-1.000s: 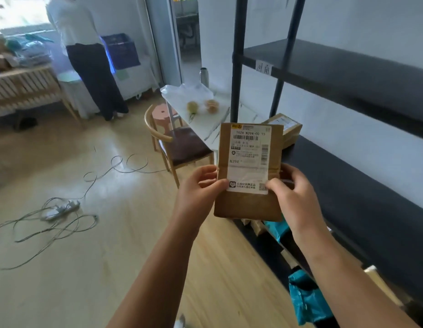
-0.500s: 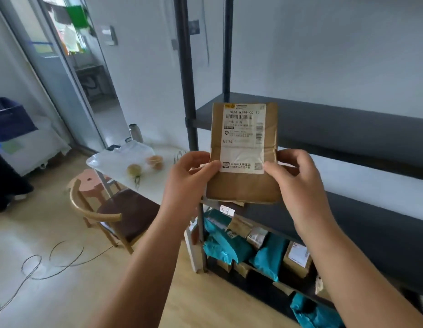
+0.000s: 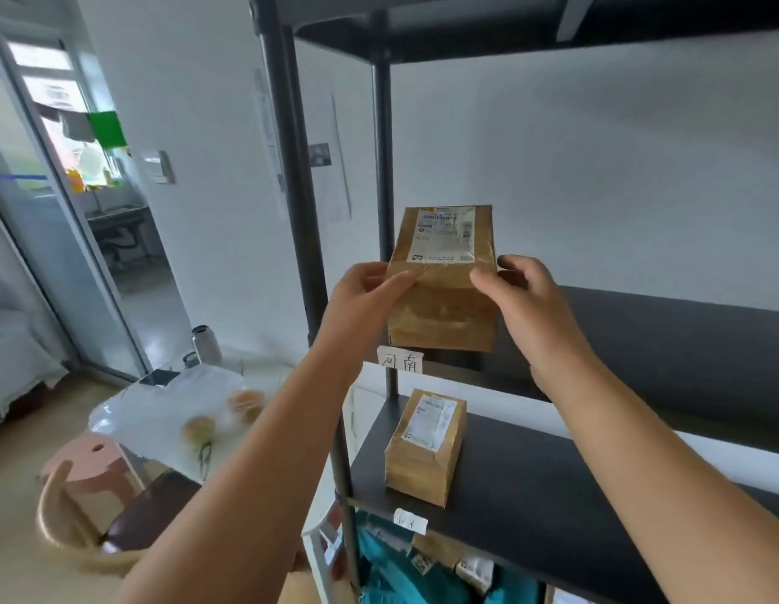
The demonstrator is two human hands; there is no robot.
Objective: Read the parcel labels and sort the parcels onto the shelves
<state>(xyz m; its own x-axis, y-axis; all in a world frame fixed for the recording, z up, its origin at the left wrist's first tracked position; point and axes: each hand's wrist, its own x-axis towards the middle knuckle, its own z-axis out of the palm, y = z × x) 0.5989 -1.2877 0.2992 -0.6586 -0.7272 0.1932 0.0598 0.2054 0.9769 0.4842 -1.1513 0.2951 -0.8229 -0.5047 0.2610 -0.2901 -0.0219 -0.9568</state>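
A brown cardboard parcel (image 3: pixel 442 298) with a white label on its upper face is held at the front left corner of the black middle shelf (image 3: pixel 666 324). My left hand (image 3: pixel 361 298) grips its left side and my right hand (image 3: pixel 523 307) grips its right side. A handwritten paper tag (image 3: pixel 400 360) hangs on that shelf's front edge just below the parcel. On the shelf below (image 3: pixel 531 507) lies another brown labelled parcel (image 3: pixel 425 446). Whether the held parcel rests on the shelf I cannot tell.
Black posts (image 3: pixel 292 176) carry the rack, with a top shelf (image 3: pixel 466 32) overhead. Teal bags and small boxes (image 3: pixel 414 564) crowd the bottom level. To the left stand a small white table (image 3: pixel 174 411) with food, a metal bottle (image 3: pixel 206 344), a wooden chair (image 3: pixel 74 525) and a pink stool (image 3: pixel 89 459).
The parcel has gone up and forward from in front of me to the middle shelf's corner. My view has swung from the floor up to the rack.
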